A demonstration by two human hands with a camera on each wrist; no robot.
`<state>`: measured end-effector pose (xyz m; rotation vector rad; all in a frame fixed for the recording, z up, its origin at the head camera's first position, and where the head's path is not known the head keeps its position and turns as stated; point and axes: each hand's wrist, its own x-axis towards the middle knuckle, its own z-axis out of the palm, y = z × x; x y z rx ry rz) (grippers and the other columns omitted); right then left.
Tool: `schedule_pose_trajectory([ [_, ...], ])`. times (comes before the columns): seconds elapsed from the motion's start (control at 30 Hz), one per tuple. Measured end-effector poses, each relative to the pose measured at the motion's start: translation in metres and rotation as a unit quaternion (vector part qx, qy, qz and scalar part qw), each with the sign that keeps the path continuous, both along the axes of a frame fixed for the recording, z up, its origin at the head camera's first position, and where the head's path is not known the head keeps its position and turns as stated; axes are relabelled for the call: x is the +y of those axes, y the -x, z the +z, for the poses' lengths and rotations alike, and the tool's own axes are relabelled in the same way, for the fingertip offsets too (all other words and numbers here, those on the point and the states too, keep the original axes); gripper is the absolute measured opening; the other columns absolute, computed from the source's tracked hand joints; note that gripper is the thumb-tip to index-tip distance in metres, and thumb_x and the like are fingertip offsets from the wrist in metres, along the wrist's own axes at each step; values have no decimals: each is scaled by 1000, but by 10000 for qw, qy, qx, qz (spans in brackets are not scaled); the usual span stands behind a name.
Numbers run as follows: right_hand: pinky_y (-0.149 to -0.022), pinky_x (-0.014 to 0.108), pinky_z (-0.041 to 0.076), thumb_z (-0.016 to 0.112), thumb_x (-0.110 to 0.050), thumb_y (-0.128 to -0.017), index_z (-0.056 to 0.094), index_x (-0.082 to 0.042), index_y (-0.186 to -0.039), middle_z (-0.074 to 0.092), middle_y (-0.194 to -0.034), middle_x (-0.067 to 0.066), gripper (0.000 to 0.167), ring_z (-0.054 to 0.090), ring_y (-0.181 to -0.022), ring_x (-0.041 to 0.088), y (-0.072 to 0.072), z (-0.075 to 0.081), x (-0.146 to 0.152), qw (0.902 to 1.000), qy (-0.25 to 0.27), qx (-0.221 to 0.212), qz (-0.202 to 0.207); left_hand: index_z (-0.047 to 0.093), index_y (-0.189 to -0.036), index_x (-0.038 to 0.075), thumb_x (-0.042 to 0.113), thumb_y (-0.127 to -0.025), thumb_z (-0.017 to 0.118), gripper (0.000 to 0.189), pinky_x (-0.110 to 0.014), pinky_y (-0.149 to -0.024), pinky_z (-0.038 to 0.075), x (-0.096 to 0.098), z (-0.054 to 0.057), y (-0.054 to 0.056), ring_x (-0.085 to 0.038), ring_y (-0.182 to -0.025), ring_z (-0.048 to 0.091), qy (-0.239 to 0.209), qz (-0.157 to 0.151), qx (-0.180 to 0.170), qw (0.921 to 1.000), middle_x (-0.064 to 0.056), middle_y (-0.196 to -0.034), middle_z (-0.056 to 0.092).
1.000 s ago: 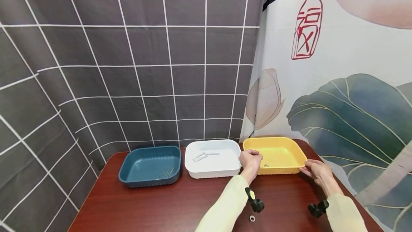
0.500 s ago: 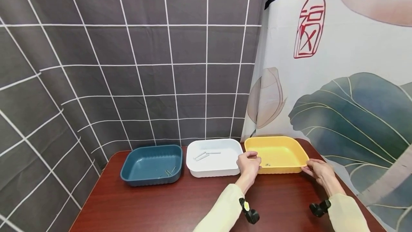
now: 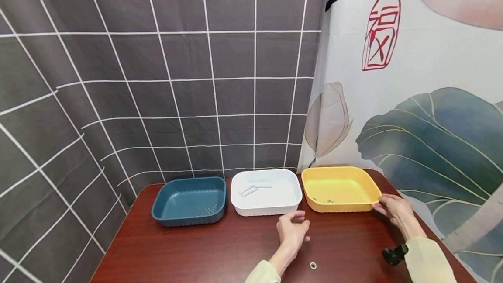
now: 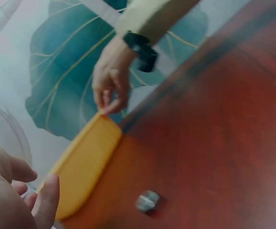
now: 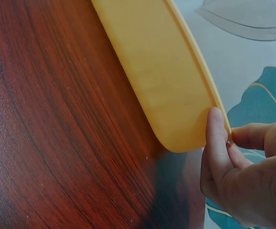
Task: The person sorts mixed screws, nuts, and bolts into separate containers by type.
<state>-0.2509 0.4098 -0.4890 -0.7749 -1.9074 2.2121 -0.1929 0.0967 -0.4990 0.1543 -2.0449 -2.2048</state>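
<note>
My right hand [image 3: 394, 209] pinches the front right corner of the yellow tray [image 3: 342, 208], its thumb and fingers on either side of the rim in the right wrist view. Off the trays, my left hand [image 3: 291, 231] hovers over the table in front of the white tray, fingers loosely bent and holding nothing. A small metal ring [image 3: 313, 265], like a nut, lies on the table to the right of the left wrist. It looks blurred in the left wrist view. Inside the yellow tray, several tiny metal pieces [image 3: 330, 201] lie near the front wall.
The white tray [image 3: 267, 211] holds several thin metal pins [image 3: 251, 190]. Left of it stands a blue tray [image 3: 188, 222] with a few small slender pieces [image 3: 212, 208]. All three trays line the back of the reddish-brown table [image 3: 188, 252], against cloth backdrops.
My left hand has let go of the yellow tray's front left corner and drawn back toward the near side, slightly left. The right hand still grips its corner.
</note>
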Motion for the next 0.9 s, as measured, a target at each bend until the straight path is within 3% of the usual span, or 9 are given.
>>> schedule_pose_trajectory([
  [0.17, -65, 29, 62, 50, 4, -99, 32, 20, -135, 58, -72, 4, 44, 68, -58, 15, 1, 3, 0, 10000, 27, -9, -49, 75, -95, 0, -14, -72, 73, 27, -29, -38, 56, -9, -17, -21, -18, -50, 61, 68, -257, -164, 9995, -6, -86, 66],
  [0.37, -66, 29, 62, 50, 4, -99, 32, 21, -135, 59, -72, 4, 44, 69, -58, 16, -1, 3, 0, 10000, 64, -2, -33, 74, -95, 0, -15, -70, 73, 29, -27, -38, 56, -11, -28, -37, -9, -56, 60, 62, -501, -208, 9985, -4, -85, 64],
  [0.67, -66, 29, 62, 49, 3, -99, 29, 21, -137, 61, -71, 3, 47, 70, -59, 17, -2, 2, 0, 9999, 105, 0, 48, 74, -90, 5, -14, -67, 77, 31, -25, -32, 51, -11, -39, -51, -10, -40, 57, 608, -413, -269, 9969, 4, -81, 60],
  [0.9, -65, 28, 62, 49, 1, -100, 29, 19, -138, 62, -69, 2, 47, 70, -59, 17, -2, 3, 0, 9999, 77, -75, 11, 75, -89, 4, -15, -62, 77, 34, -20, -33, 49, -9, -44, -59, -4, -48, 57, 723, -430, -9, 9965, 8, -79, 58],
])
